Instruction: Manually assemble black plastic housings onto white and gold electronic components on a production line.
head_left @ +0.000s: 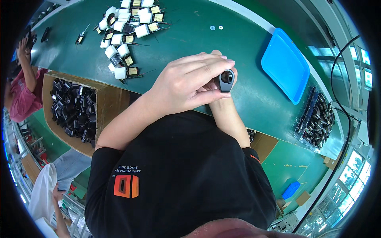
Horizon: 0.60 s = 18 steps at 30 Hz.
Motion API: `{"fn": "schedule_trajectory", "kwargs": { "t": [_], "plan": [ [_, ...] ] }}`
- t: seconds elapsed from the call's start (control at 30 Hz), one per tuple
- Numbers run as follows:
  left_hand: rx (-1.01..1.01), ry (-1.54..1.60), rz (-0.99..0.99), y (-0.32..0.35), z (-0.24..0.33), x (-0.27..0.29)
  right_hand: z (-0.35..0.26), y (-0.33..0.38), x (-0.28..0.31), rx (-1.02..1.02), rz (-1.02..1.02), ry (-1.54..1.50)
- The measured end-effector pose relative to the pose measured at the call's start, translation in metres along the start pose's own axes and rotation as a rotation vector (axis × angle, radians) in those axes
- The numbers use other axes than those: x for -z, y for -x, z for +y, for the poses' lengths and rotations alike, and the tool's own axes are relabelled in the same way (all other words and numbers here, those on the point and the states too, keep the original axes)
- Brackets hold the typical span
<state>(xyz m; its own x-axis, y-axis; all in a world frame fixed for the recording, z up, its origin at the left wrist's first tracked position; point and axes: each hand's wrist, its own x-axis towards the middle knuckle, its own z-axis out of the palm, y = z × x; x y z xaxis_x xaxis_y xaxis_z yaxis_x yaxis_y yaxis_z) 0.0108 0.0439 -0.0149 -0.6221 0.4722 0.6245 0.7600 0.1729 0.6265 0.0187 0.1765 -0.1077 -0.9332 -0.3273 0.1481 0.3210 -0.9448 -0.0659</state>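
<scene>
Over the near part of the green table, my left hand (184, 81) is wrapped round a small black part with a round dark opening (225, 84), its end facing up. My right hand (234, 74) comes up from below behind it and closes on the same part, largely covered by my left hand. Most of the part is hidden between my fingers. Beyond my hands to the left, several white-capped motor-like assemblies (119, 39) with yellow-sided blocks and thin wires lie in a loose pile.
A cardboard box (108, 104) of black parts stands at the left table edge. To the right are a blue tray (282, 59) and a heap of dark metal-like pieces (320, 117). Two small washers (212, 27) lie at the far side. Another person's arm (28, 73) shows far left.
</scene>
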Motion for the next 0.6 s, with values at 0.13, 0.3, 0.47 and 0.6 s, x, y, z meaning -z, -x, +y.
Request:
{"fn": "schedule_trajectory", "kwargs": {
  "t": [0.13,0.3,0.47,0.6],
  "plan": [
    [-0.005,0.002,-0.01,0.0003,-0.0003,0.0003,-0.0013,-0.0021,0.0015,-0.029,-0.076,0.037],
    [-0.013,0.015,-0.043,0.0005,-0.0024,0.0027,-0.0076,-0.0014,0.0053,-0.088,-0.147,-0.016],
    [-0.012,0.023,-0.039,0.0014,-0.0014,0.0019,-0.0047,-0.0036,0.0022,-0.072,-0.177,-0.001],
    [0.028,-0.009,-0.04,0.0008,0.0006,0.002,-0.0006,-0.0033,0.0048,-0.022,-0.136,0.031]
  ]
}}
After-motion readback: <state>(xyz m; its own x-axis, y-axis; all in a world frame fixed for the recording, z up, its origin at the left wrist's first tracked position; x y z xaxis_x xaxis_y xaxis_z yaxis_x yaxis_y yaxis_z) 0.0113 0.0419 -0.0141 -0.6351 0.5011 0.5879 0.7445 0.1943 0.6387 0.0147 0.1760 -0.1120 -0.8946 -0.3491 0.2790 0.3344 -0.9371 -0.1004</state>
